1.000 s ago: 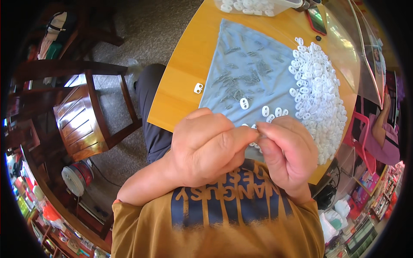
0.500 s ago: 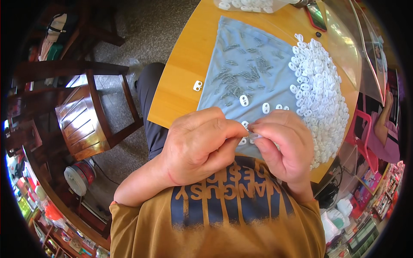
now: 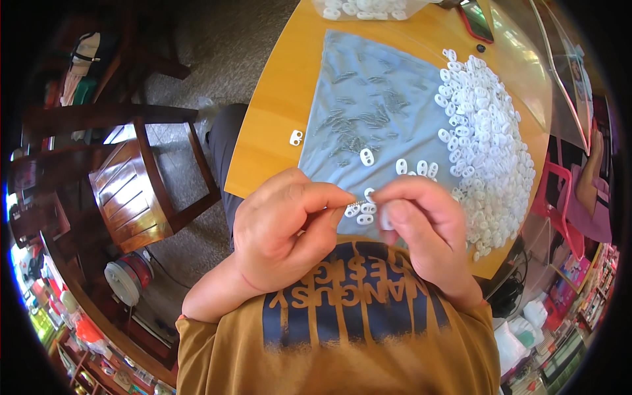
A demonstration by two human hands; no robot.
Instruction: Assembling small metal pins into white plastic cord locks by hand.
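Pinching a thin metal spring [image 3: 357, 203] between thumb and forefinger of the left hand [image 3: 286, 227], over the blue cloth [image 3: 421, 128]. Pointing from the left fingertips toward the right hand [image 3: 428, 227], long axis running side to side, tipped slightly up at the free end. Touching the left hand, and so nearer to it; close to the right forefinger, though cannot tell whether in contact. Curled inward at the right, thumb and forefinger bent toward each other around something pale and blurred; cannot tell whether gripping it. Just beneath the spring in this view, a few white two-holed tabs [image 3: 366, 209]; farther off, loose springs [image 3: 340, 123] on the cloth; to the right, a heap of tabs [image 3: 484, 131] on the yellow table [image 3: 270, 118].
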